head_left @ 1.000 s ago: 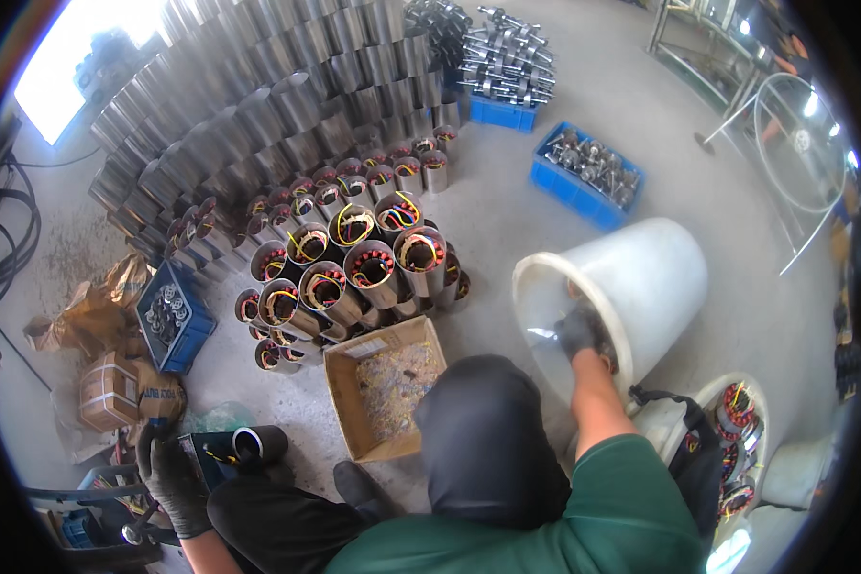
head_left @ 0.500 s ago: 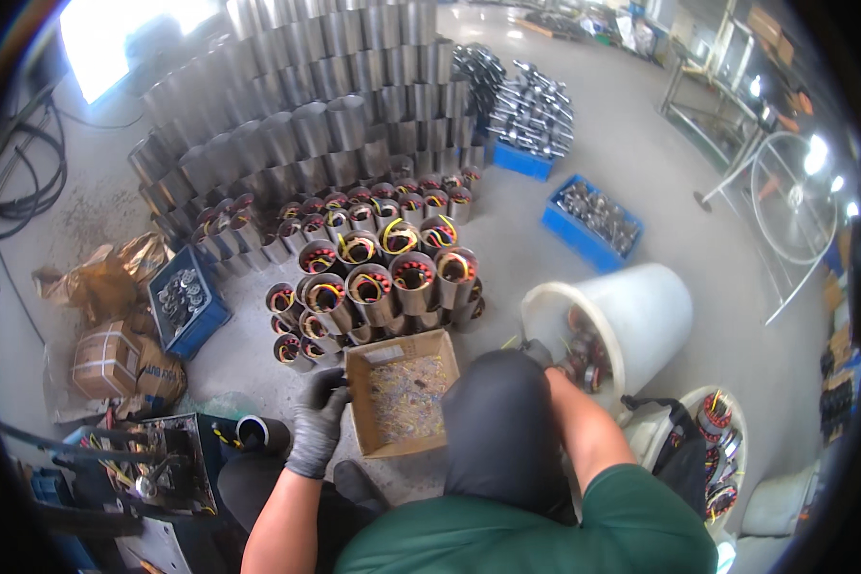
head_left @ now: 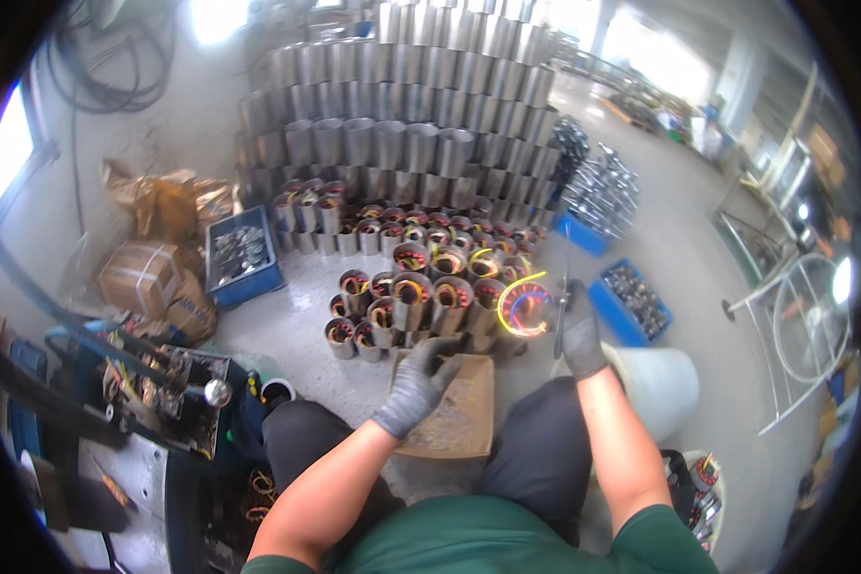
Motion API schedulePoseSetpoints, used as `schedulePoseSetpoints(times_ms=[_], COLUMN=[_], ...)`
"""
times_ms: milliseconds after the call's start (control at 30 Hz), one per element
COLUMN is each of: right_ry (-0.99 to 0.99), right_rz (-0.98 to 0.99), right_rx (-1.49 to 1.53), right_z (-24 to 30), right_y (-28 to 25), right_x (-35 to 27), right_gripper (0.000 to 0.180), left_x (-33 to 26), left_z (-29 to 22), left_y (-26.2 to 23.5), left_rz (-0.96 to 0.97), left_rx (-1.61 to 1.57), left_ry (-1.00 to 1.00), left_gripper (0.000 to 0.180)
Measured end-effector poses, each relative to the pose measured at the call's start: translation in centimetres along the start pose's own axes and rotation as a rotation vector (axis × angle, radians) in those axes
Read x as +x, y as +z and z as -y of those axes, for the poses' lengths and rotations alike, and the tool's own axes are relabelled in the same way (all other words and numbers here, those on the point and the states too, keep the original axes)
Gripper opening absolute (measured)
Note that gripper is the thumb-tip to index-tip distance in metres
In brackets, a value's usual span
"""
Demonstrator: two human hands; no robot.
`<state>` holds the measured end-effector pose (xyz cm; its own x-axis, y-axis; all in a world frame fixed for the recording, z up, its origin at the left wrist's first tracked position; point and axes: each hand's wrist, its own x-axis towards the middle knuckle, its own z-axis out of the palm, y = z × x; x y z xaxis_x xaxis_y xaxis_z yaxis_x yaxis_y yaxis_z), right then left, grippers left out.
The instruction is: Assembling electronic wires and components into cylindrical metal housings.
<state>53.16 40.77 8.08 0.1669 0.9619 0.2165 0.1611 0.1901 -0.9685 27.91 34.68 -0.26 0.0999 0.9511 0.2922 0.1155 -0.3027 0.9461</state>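
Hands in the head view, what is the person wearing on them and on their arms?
Both the left hand and the right hand wear dark grey knitted work gloves that end at the wrist. The forearms are bare below short green sleeves of a T-shirt. No watch, cables or markings show.

head cam | looks steeply down and forward | near lap, hands | single view, fisheye

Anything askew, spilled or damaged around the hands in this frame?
Nothing is plainly spilled or damaged. One wound stator by the right hand is tipped on its side and blurred, while its neighbours stand upright. The left hand hovers over the cardboard box.
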Motion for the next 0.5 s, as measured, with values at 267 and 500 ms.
schedulePoseSetpoints(times_ms=[267, 500], right_ry=[-0.1, 0.349], right_rz=[0.307, 0.399], right_rx=[-0.397, 0.198], right_z=[-2.0, -8.1], right_y=[8.0, 7.4], right_x=[-6.9, -8.3], right_gripper=[0.053, 0.05], left_x=[0.0, -1.1], left_z=[3.6, 3.8], left_y=[0.9, 0.1], left_rz=[0.007, 0.153], left_rx=[-0.056, 0.264], left_ry=[-0.337, -0.435], left_gripper=[0.047, 0.048])
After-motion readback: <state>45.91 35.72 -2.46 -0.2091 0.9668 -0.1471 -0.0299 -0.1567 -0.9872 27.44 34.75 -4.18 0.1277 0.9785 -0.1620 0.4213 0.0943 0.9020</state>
